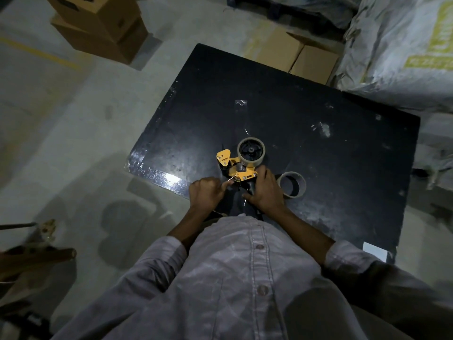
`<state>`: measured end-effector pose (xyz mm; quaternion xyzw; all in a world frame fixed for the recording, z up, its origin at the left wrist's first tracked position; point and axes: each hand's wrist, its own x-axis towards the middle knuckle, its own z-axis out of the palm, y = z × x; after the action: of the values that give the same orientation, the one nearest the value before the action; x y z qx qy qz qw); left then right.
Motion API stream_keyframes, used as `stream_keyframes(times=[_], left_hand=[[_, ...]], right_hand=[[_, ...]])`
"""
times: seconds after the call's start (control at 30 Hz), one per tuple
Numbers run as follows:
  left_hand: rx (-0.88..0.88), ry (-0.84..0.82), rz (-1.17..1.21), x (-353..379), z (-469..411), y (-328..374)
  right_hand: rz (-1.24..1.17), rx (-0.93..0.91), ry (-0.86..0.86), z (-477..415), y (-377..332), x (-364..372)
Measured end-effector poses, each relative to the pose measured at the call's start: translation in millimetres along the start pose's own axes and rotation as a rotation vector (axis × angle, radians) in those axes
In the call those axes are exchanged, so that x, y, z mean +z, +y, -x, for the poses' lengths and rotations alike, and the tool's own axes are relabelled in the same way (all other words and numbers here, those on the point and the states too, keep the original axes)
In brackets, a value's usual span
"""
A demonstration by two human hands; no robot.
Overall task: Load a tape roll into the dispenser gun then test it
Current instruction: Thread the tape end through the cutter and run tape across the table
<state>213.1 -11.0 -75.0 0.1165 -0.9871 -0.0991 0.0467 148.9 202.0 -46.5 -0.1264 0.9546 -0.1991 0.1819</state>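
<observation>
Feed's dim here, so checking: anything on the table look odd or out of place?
Only litter: crumpled clear tape scraps stuck to the black table, and a second tape ring lying loose beside the right hand. The dispenser looks intact.

Warehouse or storeroom: bare concrete floor, stacked cardboard boxes, bulk woven sacks, black worktable.

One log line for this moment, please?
tape roll on dispenser gun; right hand grips handle; left hand pinches at gun; second roll on table
</observation>
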Motion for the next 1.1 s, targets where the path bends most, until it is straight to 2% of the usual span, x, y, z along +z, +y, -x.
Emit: stream_keyframes(times=[0.07, 0.2, 0.3, 0.37, 0.47, 0.6, 0.77, 1.1], left_hand=[[-0.046, 0.016, 0.011, 2, -1, 3], [-0.364, 0.002, 0.125, -16, -15, -2], [-0.481, -0.086, 0.243, -14, -22, -10], [-0.596, -0.17, 0.497, 0, -21, -13], [-0.814, -0.288, 1.046, 5, -16, -9], [-0.942, -0.356, 1.394, -17, -21, -11], [-0.936, -0.474, 1.396, -17, -25, -9], [-0.997, -0.514, 1.471, -23, -27, -11]], right_hand=[[0.014, -0.001, 0.001, -1, -3, 0], [0.028, -0.001, 0.004, 0, 1, -3], [-0.034, 0.012, -0.005, -1, 7, -3], [-0.092, 0.019, -0.022, -2, 9, -3], [-0.176, 0.032, -0.039, -2, 13, -3], [-0.213, 0.045, -0.056, 0, 21, -3], [-0.23, 0.041, -0.082, 0, 23, -4], [-0.295, 0.05, -0.134, -4, 26, -1]])
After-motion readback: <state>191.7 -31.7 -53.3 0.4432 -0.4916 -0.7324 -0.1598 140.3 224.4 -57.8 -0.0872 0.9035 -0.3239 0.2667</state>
